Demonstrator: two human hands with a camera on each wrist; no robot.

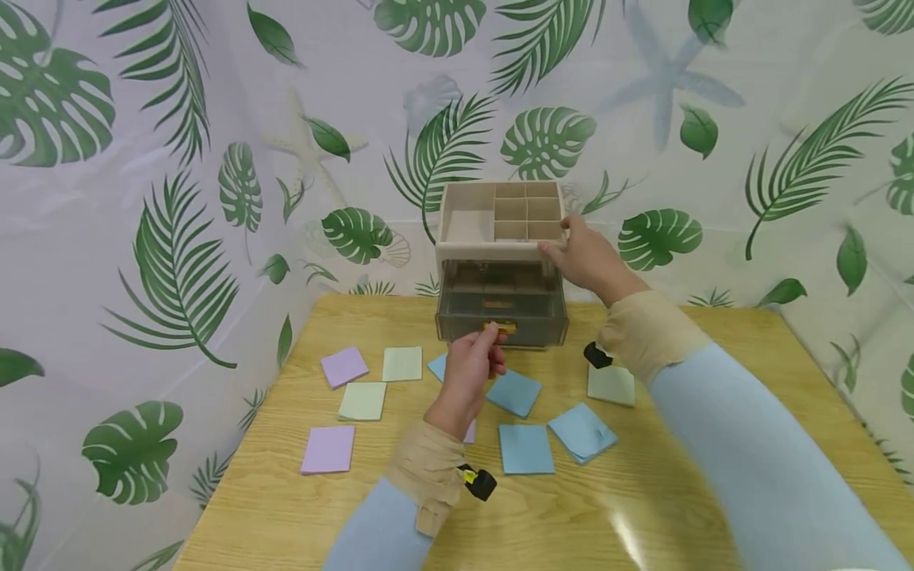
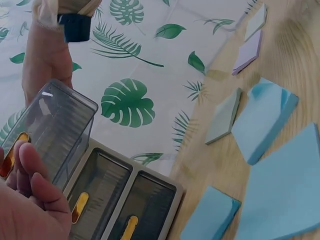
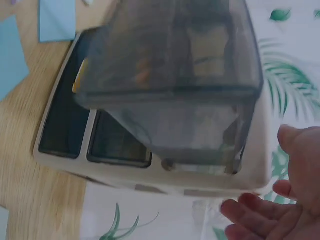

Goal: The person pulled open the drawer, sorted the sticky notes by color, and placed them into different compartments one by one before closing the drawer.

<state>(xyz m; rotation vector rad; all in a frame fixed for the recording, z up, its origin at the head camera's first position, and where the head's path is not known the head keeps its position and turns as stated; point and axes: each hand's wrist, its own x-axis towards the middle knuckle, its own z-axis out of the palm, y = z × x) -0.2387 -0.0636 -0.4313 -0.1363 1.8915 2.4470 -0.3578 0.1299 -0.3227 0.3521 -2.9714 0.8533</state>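
A cream desktop organizer (image 1: 471, 252) stands at the table's back, with an open divided tray on top. Its smoky clear top drawer (image 1: 457, 329) is pulled out towards me; two lower drawers with gold handles stay closed in the left wrist view. My left hand (image 1: 467, 373) pinches the gold handle (image 1: 508, 327) of the pulled-out drawer, fingers curled at it in the left wrist view (image 2: 40, 190). At the organizer's front right top corner is my right hand (image 1: 591, 258), thumb by the front rim. In the right wrist view its fingers (image 3: 260, 212) are fairly straight, beside the side wall.
Blue sticky-note pads (image 1: 526, 450) lie in front of the organizer, one (image 1: 581, 433) with a lifted sheet. Purple pads (image 1: 328, 450) and pale green pads (image 1: 362, 401) lie to the left; another green pad (image 1: 612, 386) is under my right wrist. A leaf-patterned curtain (image 1: 300, 198) hangs behind.
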